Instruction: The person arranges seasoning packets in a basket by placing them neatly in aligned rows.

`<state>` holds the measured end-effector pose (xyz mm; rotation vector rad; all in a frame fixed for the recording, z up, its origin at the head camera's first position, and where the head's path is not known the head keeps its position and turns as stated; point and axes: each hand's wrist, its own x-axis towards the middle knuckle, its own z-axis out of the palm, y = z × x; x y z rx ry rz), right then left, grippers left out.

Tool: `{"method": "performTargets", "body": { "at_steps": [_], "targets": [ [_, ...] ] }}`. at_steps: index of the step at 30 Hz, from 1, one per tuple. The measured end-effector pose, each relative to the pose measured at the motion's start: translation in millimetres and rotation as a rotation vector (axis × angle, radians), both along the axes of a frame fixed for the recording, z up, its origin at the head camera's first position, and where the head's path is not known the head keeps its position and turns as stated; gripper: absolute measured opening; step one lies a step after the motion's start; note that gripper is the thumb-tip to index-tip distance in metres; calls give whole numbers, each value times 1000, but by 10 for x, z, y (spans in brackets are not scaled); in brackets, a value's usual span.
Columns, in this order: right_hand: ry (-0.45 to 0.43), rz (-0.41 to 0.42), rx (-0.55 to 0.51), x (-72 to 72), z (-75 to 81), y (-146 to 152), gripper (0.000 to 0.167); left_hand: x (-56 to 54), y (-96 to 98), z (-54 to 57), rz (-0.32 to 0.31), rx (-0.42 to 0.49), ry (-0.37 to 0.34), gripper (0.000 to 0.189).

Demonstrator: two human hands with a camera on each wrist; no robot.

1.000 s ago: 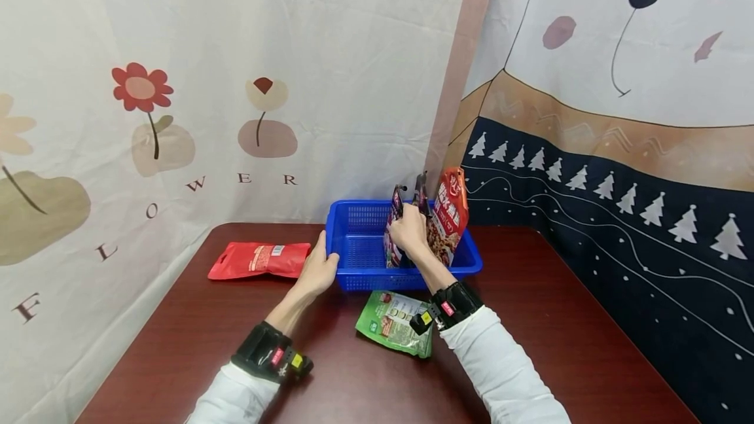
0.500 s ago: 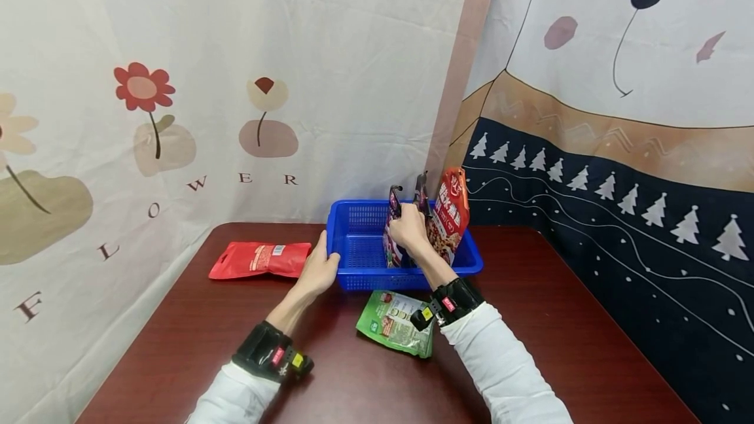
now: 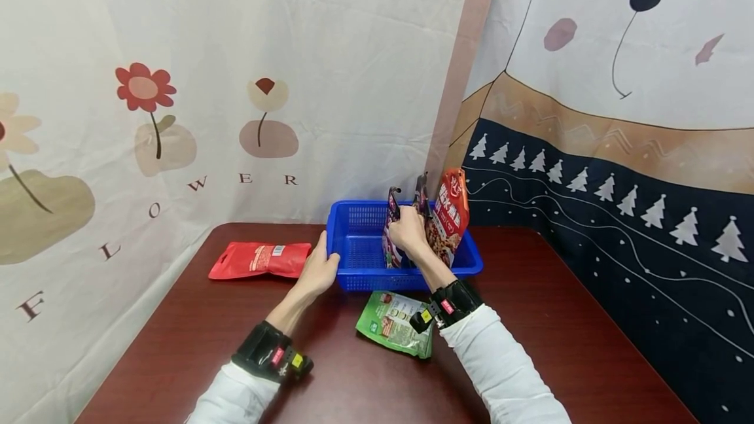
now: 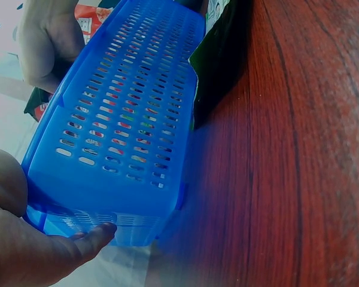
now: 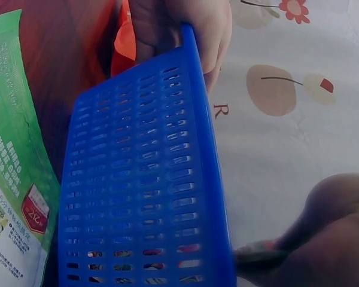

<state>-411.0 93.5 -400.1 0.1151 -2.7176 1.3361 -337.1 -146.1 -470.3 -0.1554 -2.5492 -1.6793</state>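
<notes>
A blue perforated plastic basket (image 3: 360, 280) sits at the back of the table. My left hand (image 3: 319, 268) grips its left end; in the left wrist view the thumb and a finger (image 4: 96, 239) hold the rim and end wall. Inside the basket's right half stand a dark purple food bag (image 3: 390, 241), a second dark bag (image 3: 421, 190) and a red printed bag (image 3: 451, 211). My right hand (image 3: 409, 229) reaches in among them, fingers curled, and pinches the dark purple bag near its top. Its fingertips are largely hidden.
A red bag (image 3: 259, 260) lies flat left of the basket. In front of the basket lies a green pouch (image 3: 391, 322), partly under the right wrist. The brown table (image 3: 353, 391) meets printed cloth walls (image 3: 330, 84) at the back and right.
The top of the dark purple bag has shifted slightly to the left. Both hands and the basket stay nearly in place.
</notes>
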Motion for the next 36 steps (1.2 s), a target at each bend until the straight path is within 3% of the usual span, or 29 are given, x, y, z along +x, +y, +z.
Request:
{"method": "performTargets", "body": {
  "at_steps": [2,7,11,16,18,22,23,26,30,31,36],
  "targets": [
    [-24,1,-10,7,9,-6,77,167,48,178,1,7,-10,82],
    [-11,-4,3,-14,-14,5,77,262,90,276,8,-21,-20,78],
    [-3,-13,2,50,45,1,77,218,70,236,-2,-1,-22,79],
    [18,-34,25,157,113,-1,75,-3,6,-28,22,-32,20,81],
    [24,-53,33,224,168,-14,70,-9,6,-36,20,-21,19,81],
    [90,-84,76,102,41,24,59,105,34,94,4,2,9,81],
    [97,-93,81,65,4,29,61,173,49,176,0,13,-5,81],
    [96,-85,50,46,-12,32,74,198,57,206,1,2,-7,80],
    [62,-75,-16,323,240,-47,86,154,36,141,-2,5,4,80],
    [62,-72,-30,372,273,-58,89,91,16,65,2,-7,15,80],
    [84,-46,-40,432,296,-54,94,-33,-9,-57,12,-14,24,82]
  ]
}}
